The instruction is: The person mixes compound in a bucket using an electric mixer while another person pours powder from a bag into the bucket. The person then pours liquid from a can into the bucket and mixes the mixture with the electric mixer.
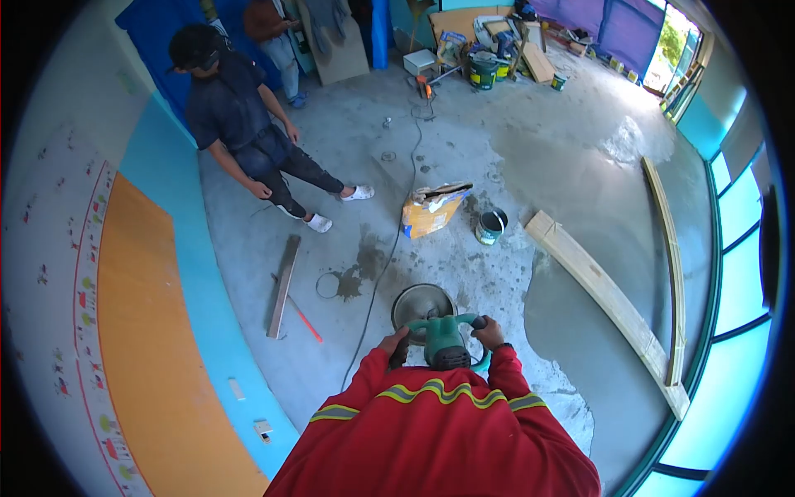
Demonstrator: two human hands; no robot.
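A green handheld electric mixer (445,341) stands in front of my red-sleeved body, its motor end toward me. My left hand (393,342) is closed around its left handle, and my right hand (490,333) grips the dark right handle. Beyond the motor, the mixer's lower end reaches into a round bucket (398,302) on the floor. Greyish material shows inside the bucket; the mixer body hides its near side and most of the paddle.
A person (248,124) stands ahead to the left; another is behind. An open yellow bag (432,212) and a dark bucket (490,226) stand ahead. A power cable (389,257) crosses the floor. Long planks (604,286) lie on wet-looking grey floor at right; a board (284,286) lies left.
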